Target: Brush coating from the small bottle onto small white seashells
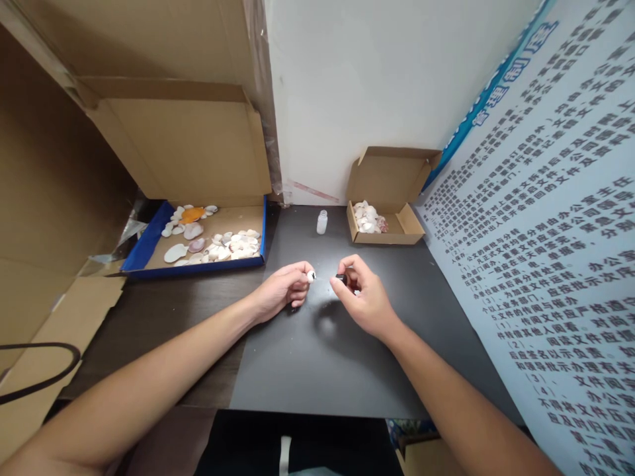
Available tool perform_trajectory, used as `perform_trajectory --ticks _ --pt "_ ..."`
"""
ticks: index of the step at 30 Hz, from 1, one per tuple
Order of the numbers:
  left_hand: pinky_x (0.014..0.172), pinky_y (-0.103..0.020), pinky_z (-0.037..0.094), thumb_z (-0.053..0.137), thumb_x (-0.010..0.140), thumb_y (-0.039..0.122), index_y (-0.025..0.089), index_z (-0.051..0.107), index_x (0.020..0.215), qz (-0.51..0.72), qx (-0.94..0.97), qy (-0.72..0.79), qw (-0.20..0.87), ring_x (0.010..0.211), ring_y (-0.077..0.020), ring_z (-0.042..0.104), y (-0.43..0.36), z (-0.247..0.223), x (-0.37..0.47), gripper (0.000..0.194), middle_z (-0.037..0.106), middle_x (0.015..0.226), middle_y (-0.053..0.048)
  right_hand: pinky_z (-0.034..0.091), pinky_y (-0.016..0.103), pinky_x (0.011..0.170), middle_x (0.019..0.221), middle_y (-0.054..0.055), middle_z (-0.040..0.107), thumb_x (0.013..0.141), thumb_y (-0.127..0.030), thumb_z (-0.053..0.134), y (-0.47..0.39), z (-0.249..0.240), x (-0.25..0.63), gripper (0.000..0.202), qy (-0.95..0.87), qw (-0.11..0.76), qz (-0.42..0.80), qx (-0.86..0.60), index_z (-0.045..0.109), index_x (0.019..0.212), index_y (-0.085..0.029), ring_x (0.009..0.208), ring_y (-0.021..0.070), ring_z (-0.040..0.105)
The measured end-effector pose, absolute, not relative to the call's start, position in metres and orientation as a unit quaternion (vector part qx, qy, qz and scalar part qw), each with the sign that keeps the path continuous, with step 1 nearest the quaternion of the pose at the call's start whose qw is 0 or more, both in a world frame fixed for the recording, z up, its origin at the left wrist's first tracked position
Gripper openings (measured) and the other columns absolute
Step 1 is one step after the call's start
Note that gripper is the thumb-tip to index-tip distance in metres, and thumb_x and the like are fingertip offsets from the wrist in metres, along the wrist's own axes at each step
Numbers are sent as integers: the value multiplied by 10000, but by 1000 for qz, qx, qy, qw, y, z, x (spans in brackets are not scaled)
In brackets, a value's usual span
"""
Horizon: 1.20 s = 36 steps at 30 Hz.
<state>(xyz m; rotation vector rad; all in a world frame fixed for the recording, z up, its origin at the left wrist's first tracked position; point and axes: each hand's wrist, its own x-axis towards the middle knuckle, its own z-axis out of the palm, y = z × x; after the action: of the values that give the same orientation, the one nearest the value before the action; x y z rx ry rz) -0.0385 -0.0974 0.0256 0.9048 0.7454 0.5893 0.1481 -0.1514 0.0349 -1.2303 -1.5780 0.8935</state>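
Pinched between the thumb and fingers of my left hand (285, 289) is a small white shell (311, 276) with a black mark on it. Just to its right, my right hand (364, 294) grips a small black cap-like piece (341, 279) that points toward the shell. Both hands are above the dark mat (297, 370), a short distance apart. My right fingers partly cover the black piece, so its exact kind is unclear. Beyond the hands stands a small translucent white bottle (322, 225), upright and with no cap visible on it.
At the back left, an open cardboard box (193, 270) with blue edges holds many shells and an orange piece (192, 215). A smaller open box (391, 237) with white shells is at the back right. A printed board (546, 218) borders the right side.
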Motion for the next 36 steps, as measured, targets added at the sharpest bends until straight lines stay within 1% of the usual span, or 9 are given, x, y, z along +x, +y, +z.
perform_trajectory --ticks 2,6,9,16,20,21,27,31,36 --pt "427 -172 258 610 739 210 182 494 781 274 420 349 792 446 -57 235 -98 26 -38 127 245 547 96 275 242 508 561 -104 345 878 -271 571 -152 35 148 142 -642 459 340 -511 434 872 -235 489 99 344" --pt "427 -168 257 598 748 206 180 502 790 271 419 347 794 446 -57 242 -97 26 -38 107 247 548 94 276 242 505 563 -104 345 884 -293 562 -151 37 149 142 -638 459 374 -493 432 872 -236 489 100 331" --pt "429 -169 258 593 753 200 181 494 784 272 416 347 795 447 -58 249 -97 26 -38 106 248 546 93 268 245 510 554 -106 333 871 -284 574 -151 38 150 149 -625 468 353 -515 434 863 -235 491 100 319" --pt "427 -166 264 571 756 183 182 484 775 265 415 351 797 439 -57 248 -97 28 -38 89 269 539 89 249 248 513 556 -102 326 860 -295 591 -149 38 152 159 -608 469 376 -519 444 860 -233 498 99 299" --pt "426 -162 264 554 753 172 183 478 775 264 410 351 799 437 -58 255 -97 29 -37 80 280 539 87 224 245 486 568 -101 329 884 -356 562 -149 38 153 180 -580 468 477 -466 423 884 -242 484 99 273" --pt "425 -161 264 550 753 170 183 476 774 263 409 350 801 436 -58 255 -97 29 -37 78 283 539 86 229 244 487 567 -100 330 886 -358 559 -149 37 152 178 -585 464 477 -464 423 884 -243 486 101 279" --pt "423 -164 270 534 747 158 181 481 770 266 406 350 801 433 -60 254 -97 29 -38 61 287 531 84 268 247 522 548 -102 331 844 -262 588 -151 32 147 146 -658 420 298 -549 444 844 -236 487 101 334" --pt "421 -165 272 529 739 152 179 486 760 266 405 346 803 430 -61 255 -96 28 -38 56 290 525 82 266 245 511 542 -103 315 844 -278 582 -152 36 147 150 -649 434 303 -546 437 835 -238 479 102 322" --pt "422 -168 272 529 741 153 178 488 767 265 406 349 802 435 -64 253 -96 28 -37 55 295 525 80 286 245 515 544 -100 354 860 -307 559 -151 37 149 139 -634 457 344 -521 440 858 -237 482 107 348"
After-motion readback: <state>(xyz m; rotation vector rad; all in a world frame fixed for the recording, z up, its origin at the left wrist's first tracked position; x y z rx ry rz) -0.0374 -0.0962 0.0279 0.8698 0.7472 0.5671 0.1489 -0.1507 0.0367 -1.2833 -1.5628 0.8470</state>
